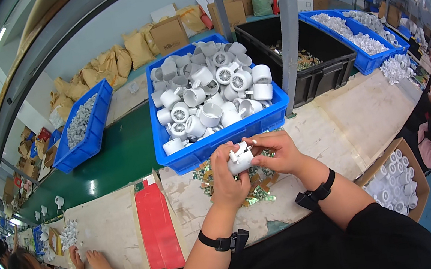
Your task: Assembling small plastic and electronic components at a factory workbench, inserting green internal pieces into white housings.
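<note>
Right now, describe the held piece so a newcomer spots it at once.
Find the central blue bin heaped with white parts. In front of its near wall, left hand and right hand hold the white piece. It's gripped; its neighbours lie heaped.

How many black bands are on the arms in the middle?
2: one black band at the wrist of the left hand, another band at the wrist of the right hand.

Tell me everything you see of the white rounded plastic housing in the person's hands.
The white rounded plastic housing looks smooth and hard, with small white projections on its upper side. It is held tilted between the left hand and right hand, which partly cover it, in front of the blue rectangular plastic bin and above flat green circuit boards. I cannot make out its inside.
</note>
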Available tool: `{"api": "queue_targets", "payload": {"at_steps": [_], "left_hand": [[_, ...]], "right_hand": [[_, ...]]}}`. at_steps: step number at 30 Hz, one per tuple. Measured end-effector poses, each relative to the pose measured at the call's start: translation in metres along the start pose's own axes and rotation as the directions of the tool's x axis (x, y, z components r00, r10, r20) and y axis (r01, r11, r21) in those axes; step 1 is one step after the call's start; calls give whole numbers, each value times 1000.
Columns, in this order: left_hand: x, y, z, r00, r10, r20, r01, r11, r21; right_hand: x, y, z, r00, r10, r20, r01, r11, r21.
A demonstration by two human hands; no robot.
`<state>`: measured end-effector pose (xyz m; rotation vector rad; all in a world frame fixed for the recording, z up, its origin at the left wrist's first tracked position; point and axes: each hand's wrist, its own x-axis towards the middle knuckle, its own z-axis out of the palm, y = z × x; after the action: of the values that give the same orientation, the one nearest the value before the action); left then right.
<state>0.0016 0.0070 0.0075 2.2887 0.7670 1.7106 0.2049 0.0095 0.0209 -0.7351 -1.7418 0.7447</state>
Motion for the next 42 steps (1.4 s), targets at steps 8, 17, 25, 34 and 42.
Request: {"api": "queue_targets", "payload": {"at_steps": [8,17,25,34,42], "left_hand": [[-5,9,5,993,-75,87,78,996,-37],[-18,-7,8,961,-238,141,264,943,-205],[-1,-4,-15,993,-103,63,116,960,-253],[-12,-6,-14,904,-427,26,338,677,-654],[0,-16,-10,724,-689,-31,442,498,-746]], "right_hand": [[7,-1,-4,995,-85,54,86,996,-31],[8,-2,0,982,-183,37,186,967,-175],[4,13,-4,992,-6,125,-11,991,136],[6,1,7,891,340,302,-427,854,299],[1,16,-1,932,263,250,-46,769,-637]]}}
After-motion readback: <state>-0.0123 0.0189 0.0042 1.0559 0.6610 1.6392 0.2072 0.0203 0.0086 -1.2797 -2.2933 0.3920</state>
